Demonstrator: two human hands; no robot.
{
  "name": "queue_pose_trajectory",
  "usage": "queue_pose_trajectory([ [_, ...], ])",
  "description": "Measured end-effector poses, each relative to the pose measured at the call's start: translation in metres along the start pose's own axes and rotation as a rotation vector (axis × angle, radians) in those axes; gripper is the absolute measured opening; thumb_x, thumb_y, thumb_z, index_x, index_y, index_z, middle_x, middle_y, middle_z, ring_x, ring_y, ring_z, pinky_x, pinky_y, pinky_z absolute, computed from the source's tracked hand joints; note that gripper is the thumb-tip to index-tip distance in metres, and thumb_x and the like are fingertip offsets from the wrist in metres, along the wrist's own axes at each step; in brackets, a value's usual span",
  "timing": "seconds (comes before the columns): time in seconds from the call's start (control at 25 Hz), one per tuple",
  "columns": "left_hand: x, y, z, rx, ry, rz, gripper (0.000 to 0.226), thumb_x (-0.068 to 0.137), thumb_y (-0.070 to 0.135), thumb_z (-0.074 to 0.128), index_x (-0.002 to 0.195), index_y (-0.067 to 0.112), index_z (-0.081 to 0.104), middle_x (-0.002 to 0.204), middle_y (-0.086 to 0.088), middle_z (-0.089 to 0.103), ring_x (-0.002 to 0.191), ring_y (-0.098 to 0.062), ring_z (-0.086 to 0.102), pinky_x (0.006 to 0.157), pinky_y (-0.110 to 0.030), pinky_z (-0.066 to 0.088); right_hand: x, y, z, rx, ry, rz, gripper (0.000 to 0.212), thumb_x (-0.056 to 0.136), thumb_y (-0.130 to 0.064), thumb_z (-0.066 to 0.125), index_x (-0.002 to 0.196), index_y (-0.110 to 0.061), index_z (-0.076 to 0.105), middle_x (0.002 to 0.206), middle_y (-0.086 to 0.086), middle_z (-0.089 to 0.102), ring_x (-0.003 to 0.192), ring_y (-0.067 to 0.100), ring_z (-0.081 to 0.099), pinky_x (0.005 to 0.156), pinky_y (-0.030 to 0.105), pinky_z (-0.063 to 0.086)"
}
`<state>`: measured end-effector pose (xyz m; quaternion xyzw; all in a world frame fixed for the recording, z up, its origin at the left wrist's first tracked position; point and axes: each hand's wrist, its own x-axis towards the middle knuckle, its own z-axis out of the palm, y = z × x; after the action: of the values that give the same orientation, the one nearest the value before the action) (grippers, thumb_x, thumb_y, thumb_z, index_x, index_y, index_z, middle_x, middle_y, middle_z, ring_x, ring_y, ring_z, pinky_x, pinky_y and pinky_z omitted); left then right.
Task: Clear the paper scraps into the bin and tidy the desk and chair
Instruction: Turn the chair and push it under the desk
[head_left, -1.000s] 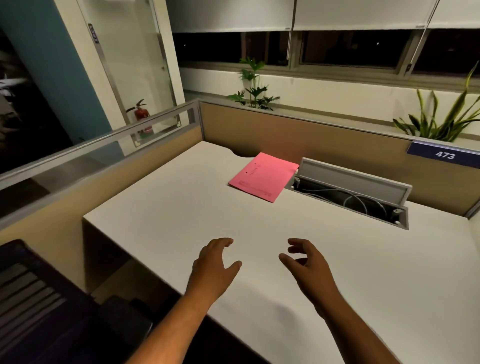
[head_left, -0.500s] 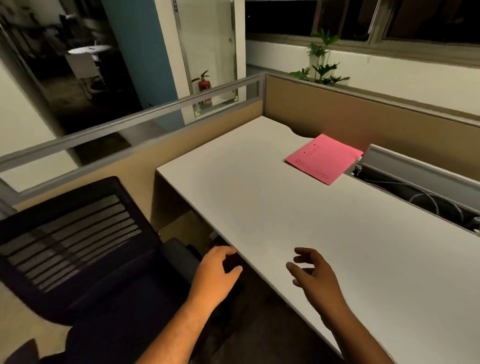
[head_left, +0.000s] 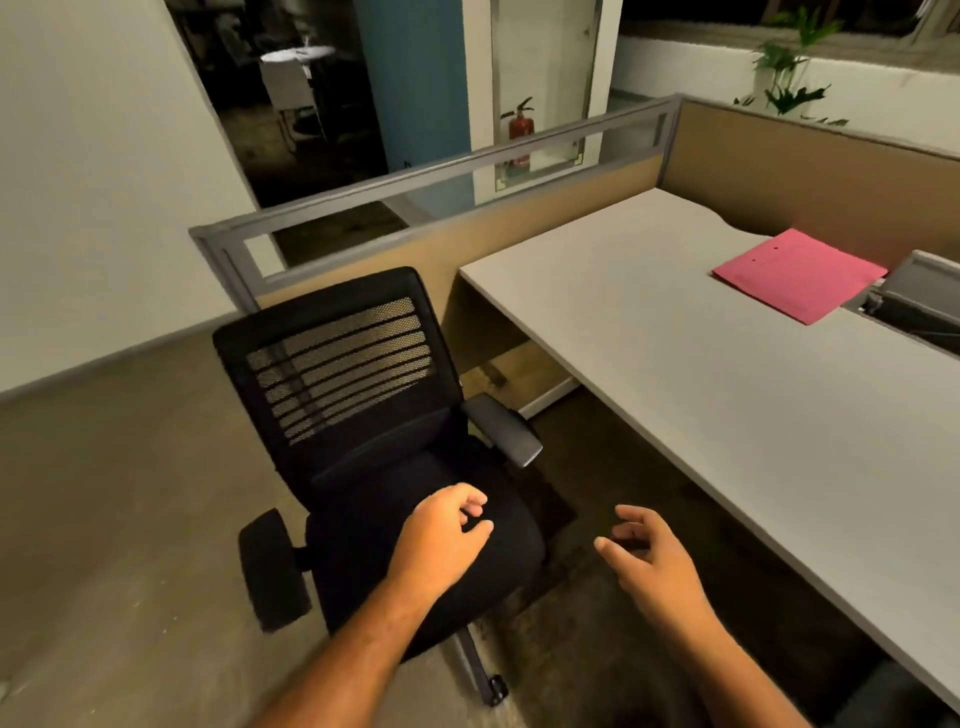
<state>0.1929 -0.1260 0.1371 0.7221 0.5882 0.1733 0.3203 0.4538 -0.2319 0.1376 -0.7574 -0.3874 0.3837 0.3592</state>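
A black office chair (head_left: 343, 395) with a mesh back stands on the floor left of the white desk (head_left: 727, 395), turned away from it. My left hand (head_left: 441, 540) hovers over the chair's seat with its fingers loosely curled and nothing in them. My right hand (head_left: 649, 556) hangs over the floor between chair and desk, fingers apart and empty. A pink folder (head_left: 795, 273) lies flat near the desk's far side. No paper scraps or bin are in sight.
A beige partition with a glass strip (head_left: 467, 171) runs behind chair and desk. An open cable tray (head_left: 919, 306) sits in the desk right of the folder. A fire extinguisher (head_left: 521, 127) and a plant (head_left: 784, 67) stand beyond. Carpeted floor (head_left: 119, 493) spreads left.
My view has swung left and down from the desk to the chair. Both hands have come off the desk edge; the left is now over the seat. Neither holds anything.
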Motion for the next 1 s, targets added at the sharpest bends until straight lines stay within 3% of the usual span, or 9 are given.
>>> queue_pose_trajectory([
  [0.12, -0.024, -0.041, -0.040, 0.193, -0.041, 0.041, 0.028, 0.088, 0.042, 0.079, 0.113, 0.040, 0.067, 0.103, 0.022, 0.063, 0.098, 0.002, 0.060, 0.089, -0.028, 0.057, -0.024, -0.012, 0.049, -0.028, -0.036, 0.017, 0.062, 0.093, -0.039, 0.078, 0.146, -0.034, 0.047, 0.131, -0.006, 0.059, 0.112, 0.020, 0.068, 0.095, 0.049, 0.062],
  [0.24, -0.046, -0.084, -0.079, 0.291, -0.088, 0.029, 0.029, 0.087, 0.046, 0.078, 0.113, 0.040, 0.066, 0.106, 0.021, 0.062, 0.100, 0.000, 0.060, 0.090, -0.031, 0.055, -0.042, -0.023, 0.099, -0.072, -0.137, 0.037, 0.058, 0.093, -0.038, 0.078, 0.144, -0.031, 0.051, 0.133, -0.003, 0.060, 0.113, 0.022, 0.068, 0.095, 0.051, 0.061],
  [0.48, -0.068, -0.160, -0.132, 0.266, -0.070, -0.089, 0.032, 0.088, 0.044, 0.078, 0.117, 0.037, 0.068, 0.110, 0.019, 0.064, 0.102, -0.001, 0.064, 0.092, -0.032, 0.057, -0.041, -0.052, 0.176, -0.138, -0.321, 0.089, 0.052, 0.093, -0.037, 0.078, 0.138, -0.031, 0.054, 0.124, -0.007, 0.059, 0.106, 0.013, 0.068, 0.085, 0.034, 0.064],
  [0.8, -0.004, -0.226, -0.203, 0.266, -0.043, -0.118, 0.033, 0.091, 0.035, 0.079, 0.122, 0.030, 0.070, 0.118, 0.013, 0.065, 0.108, -0.003, 0.062, 0.095, -0.026, 0.055, 0.029, -0.106, 0.273, -0.104, -0.384, 0.132, 0.056, 0.092, -0.038, 0.078, 0.140, -0.035, 0.050, 0.128, -0.008, 0.054, 0.109, 0.015, 0.066, 0.093, 0.040, 0.060],
  [1.0, 0.072, -0.230, -0.266, 0.388, -0.018, -0.049, 0.035, 0.092, 0.035, 0.076, 0.126, 0.031, 0.068, 0.126, 0.013, 0.062, 0.120, -0.006, 0.057, 0.100, -0.029, 0.051, 0.082, -0.143, 0.318, 0.067, -0.337, 0.218, 0.077, 0.089, -0.035, 0.081, 0.152, -0.034, 0.038, 0.134, -0.003, 0.049, 0.103, 0.013, 0.061, 0.068, 0.031, 0.056],
])
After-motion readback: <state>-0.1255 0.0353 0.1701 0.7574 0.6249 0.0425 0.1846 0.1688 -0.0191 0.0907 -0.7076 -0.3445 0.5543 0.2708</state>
